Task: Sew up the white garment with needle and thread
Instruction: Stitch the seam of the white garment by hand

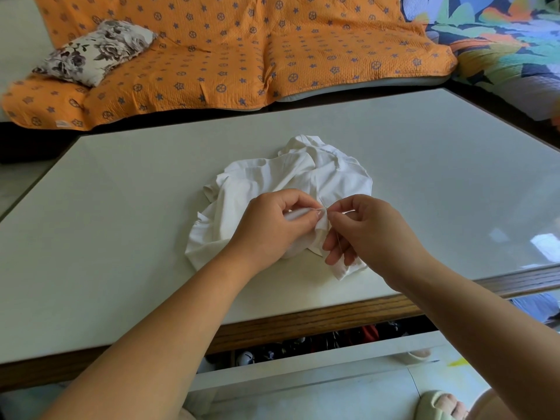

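A crumpled white garment (298,177) lies in the middle of the pale table (121,207). My left hand (272,225) pinches a raised fold of its near edge between thumb and forefinger. My right hand (366,234) pinches a thin needle (322,204) right beside that fold, its tip at the cloth. A fine thread (339,241) runs down past my right fingers. The two hands almost touch over the garment's near side.
A sofa with an orange patterned cover (242,56) and a floral cushion (94,51) stands behind the table. A colourful cover (500,40) lies at the right. The table's wooden front edge (303,322) is close to me, and my slippered foot (439,404) shows below.
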